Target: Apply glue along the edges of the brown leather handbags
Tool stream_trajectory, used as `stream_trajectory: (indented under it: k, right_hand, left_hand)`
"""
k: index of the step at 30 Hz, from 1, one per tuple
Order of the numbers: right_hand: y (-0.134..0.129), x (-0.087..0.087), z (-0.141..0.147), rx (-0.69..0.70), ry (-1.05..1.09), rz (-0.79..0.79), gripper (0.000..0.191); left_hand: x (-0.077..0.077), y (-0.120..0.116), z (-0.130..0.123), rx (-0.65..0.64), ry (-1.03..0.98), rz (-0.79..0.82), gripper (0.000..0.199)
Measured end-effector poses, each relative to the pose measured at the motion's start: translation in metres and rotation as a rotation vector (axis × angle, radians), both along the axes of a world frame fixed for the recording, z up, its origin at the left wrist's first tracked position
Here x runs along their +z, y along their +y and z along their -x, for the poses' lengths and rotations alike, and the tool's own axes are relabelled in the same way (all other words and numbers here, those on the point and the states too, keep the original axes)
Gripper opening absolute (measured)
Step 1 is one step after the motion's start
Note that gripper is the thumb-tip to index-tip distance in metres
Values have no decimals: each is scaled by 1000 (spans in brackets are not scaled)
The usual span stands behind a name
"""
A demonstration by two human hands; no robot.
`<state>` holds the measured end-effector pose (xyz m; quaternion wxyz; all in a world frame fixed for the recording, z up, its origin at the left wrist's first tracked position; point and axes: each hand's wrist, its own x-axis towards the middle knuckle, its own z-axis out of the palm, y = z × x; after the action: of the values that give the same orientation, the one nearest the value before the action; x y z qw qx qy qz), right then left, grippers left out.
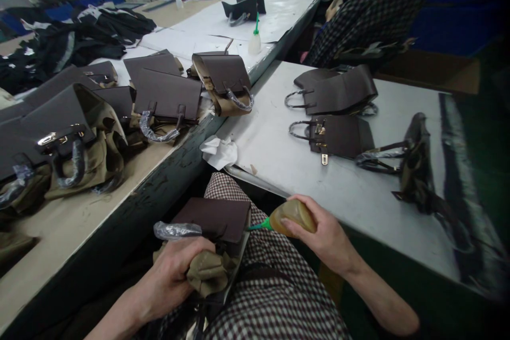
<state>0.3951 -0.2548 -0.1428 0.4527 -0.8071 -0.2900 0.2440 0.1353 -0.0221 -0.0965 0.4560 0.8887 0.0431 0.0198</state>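
Observation:
On the checkered cloth over my lap lies a dark brown handbag (217, 215), its handle wrapped in clear plastic and olive lining bunched out of it. My left hand (175, 271) is closed round the handle side and the bunched lining (211, 272). A yellowish squeeze bottle (292, 218) with a green nozzle is in my right hand (324, 234), fingers wrapped round it. The nozzle points left, its tip at the right edge of the bag; whether it touches cannot be told.
Several brown bags (169, 93) crowd the left table (159, 170). More bag pieces (340, 135) and crumpled paper (220, 152) lie on the right table (271, 170). Another bottle (254, 42) stands farther back. Two people sit beyond, one at the upper right.

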Motion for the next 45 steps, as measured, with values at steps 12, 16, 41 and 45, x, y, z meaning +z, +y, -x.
stream_trajectory:
  k: [12,16,41,45]
  right_hand:
    - [-8,8,1,39,326,18,44]
    - [-11,4,4,-42,349,-40,41]
    - [-17,22,53,-33,744,-263,39]
    - [-19,25,62,-65,760,-291,39]
  left_hand:
    - [-2,-4,8,17,34,-54,19]
    - [1,-3,4,19,0,-41,16]
    - [3,0,-4,104,-8,26,20]
    - [6,-1,-6,100,-34,26,21]
